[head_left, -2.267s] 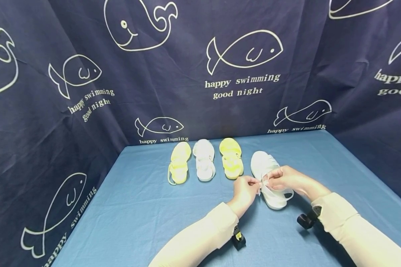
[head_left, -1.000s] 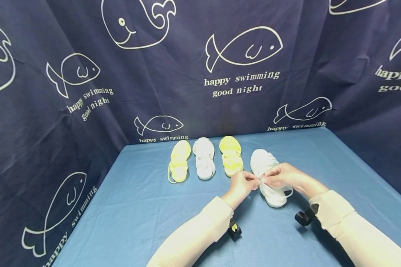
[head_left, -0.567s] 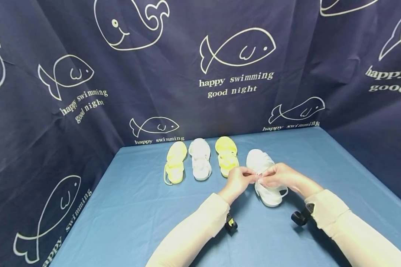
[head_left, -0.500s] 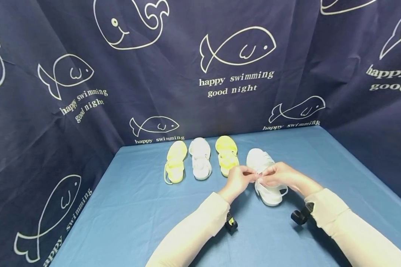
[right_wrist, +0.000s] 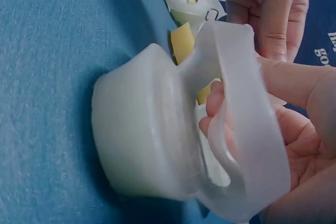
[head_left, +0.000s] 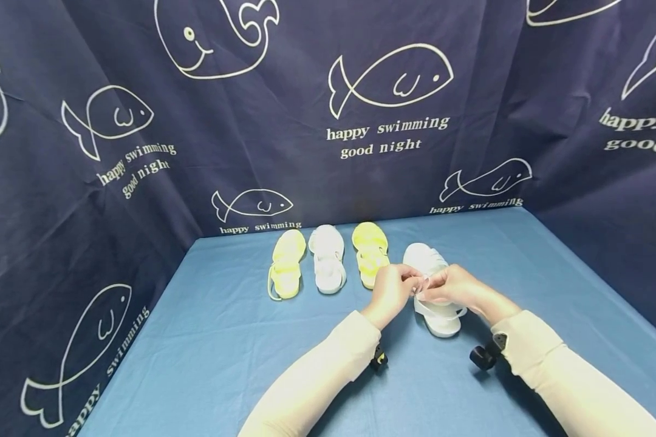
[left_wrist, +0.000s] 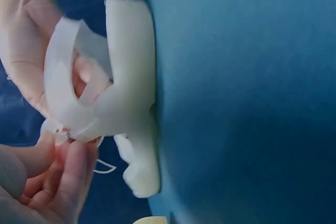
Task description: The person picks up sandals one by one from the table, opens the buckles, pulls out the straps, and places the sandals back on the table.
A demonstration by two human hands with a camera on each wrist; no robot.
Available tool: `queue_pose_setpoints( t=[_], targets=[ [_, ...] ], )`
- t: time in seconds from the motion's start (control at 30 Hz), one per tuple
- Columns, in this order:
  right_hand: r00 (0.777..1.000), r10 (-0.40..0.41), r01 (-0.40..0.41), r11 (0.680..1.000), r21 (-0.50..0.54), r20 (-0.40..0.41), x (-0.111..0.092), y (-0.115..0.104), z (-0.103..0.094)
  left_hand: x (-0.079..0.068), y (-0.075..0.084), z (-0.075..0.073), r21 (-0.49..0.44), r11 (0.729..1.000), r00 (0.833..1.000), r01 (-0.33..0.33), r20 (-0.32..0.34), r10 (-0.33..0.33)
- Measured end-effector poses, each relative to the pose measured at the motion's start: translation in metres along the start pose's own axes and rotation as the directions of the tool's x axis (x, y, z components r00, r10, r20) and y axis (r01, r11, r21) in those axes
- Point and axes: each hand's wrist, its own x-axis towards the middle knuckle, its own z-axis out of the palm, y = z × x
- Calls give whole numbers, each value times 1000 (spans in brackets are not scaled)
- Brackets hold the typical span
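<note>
- A dark blue curtain (head_left: 284, 164) with white fish, whales and lettering fills the upper frame of the head view.
- The blue surface (head_left: 208, 364) spreads across the lower part.
- Two cream sleeves (head_left: 317, 388) enter from the bottom centre and lower right.
- The handled white sandal (head_left: 443, 326) rests sole-down on the surface, right of centre, toe toward the top.
- A pale yellow sandal (head_left: 287, 262), a second white sandal (head_left: 327, 258) and a bright yellow sandal (head_left: 369, 246) lie mid-frame, left to right.
- The left hand (head_left: 389, 292) has its grip closed, thumb and finger pinching the end of the heel strap (left_wrist: 59, 80).
- The right hand (head_left: 455, 290) also has its grip closed: thumb outside that strap, fingers through the opening behind it.
- Small metal hardware (left_wrist: 67, 137) shows at the left fingertips.
</note>
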Motion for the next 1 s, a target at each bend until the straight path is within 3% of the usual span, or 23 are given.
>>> queue_pose_setpoints(
  t=[0.17, 0.37, 0.5, 0.6, 0.77, 1.0],
  targets=[
    [1000, 9, -10, 999, 34, 22, -2, 5, 1, 2, 3, -2, -32, 999, 998, 42, 48, -40],
    [999, 9, -10, 999, 31, 36, -3, 7, 0, 2, -4, -2, -124, 990, 996, 70, 62, -63],
    [999, -3, 1, 999, 51, 34, -4, 7, -2, 1, -10, -2, -263, 954, 988, 143, 87, -125],
    [999, -12, 10, 998, 68, 37, -4, 6, -1, -2, -12, -3, -283, 938, 979, 201, 92, -182],
    [999, -9, 7, 998, 68, 35, -4, 6, -1, -7, -12, -2, -272, 933, 972, 236, 61, -228],
    [999, -27, 26, 998, 60, 24, -7, 6, 0, -10, -12, -3, -397, 875, 959, 277, 54, -279]
  ],
)
